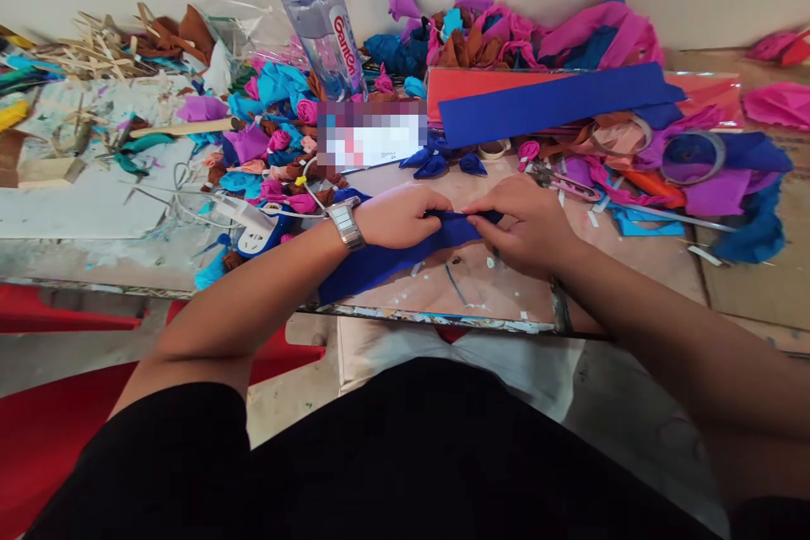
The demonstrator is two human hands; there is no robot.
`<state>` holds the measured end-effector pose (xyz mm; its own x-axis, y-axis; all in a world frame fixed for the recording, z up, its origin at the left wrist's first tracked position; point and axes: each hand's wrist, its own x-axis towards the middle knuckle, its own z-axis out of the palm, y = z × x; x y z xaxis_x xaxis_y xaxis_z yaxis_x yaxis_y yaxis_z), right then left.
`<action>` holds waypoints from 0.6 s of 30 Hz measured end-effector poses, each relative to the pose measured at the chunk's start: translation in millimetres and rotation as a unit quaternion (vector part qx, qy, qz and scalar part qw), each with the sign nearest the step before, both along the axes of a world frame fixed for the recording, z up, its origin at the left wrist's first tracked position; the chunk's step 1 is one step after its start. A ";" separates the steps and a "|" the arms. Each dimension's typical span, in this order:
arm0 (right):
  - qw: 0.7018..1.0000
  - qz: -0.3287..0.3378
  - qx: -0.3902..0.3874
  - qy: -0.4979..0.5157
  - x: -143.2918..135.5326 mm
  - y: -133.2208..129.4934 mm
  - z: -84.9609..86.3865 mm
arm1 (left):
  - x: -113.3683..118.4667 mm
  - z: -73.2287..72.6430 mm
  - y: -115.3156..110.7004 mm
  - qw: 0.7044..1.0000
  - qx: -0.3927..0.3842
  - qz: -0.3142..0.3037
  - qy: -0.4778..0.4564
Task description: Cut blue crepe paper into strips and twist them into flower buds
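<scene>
Dark blue crepe paper strip (373,268) lies at the near edge of the worktable (506,291), under the left hand (405,218) and stretching across to the right hand (531,224). From where I stand, both hands are closed on its upper edge, the left with curled fingers, the right with thumb and forefinger pinched; the two are close together but not touching. A metal watch (345,224) sits on the left wrist.

Just beyond the hands lie small folded blue pieces (430,163), and past them a wider blue paper sheet (550,108) rests across an orange-red paper packet (490,86). A pink cutter (573,186) is near the right hand, with a roll of tape (721,153) farther right. Left of the left hand sits a white-and-blue power socket (258,232); beyond that hand stands a tilted-looking clear bottle (322,34) among crumpled coloured paper flowers (278,89).
</scene>
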<state>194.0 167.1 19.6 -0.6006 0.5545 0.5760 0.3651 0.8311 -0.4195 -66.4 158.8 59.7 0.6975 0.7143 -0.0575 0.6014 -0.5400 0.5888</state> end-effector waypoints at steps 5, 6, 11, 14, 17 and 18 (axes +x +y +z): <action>1.000 -0.007 -0.015 -0.005 -0.8 -2.1 -1.7 | 4.0 -1.4 -4.2 0.999 0.036 0.014 0.005; 1.000 -0.008 -0.013 -0.005 -1.5 -3.1 -1.2 | 4.5 -2.3 -4.7 0.999 0.032 0.014 0.000; 1.000 -0.025 -0.007 -0.011 -3.7 -6.2 1.6 | 6.4 -4.7 -6.5 0.999 0.014 0.012 -0.033; 1.000 -0.024 -0.005 -0.014 -3.7 -6.4 1.8 | 8.0 -4.4 -8.2 0.999 0.016 0.017 -0.037; 1.000 -0.023 0.003 -0.014 -4.0 -6.5 1.8 | 9.2 -3.9 -8.8 0.999 0.007 0.024 -0.046; 1.000 -0.023 0.008 -0.016 -4.1 -6.5 1.8 | 9.3 -3.9 -8.5 0.998 0.003 0.027 -0.051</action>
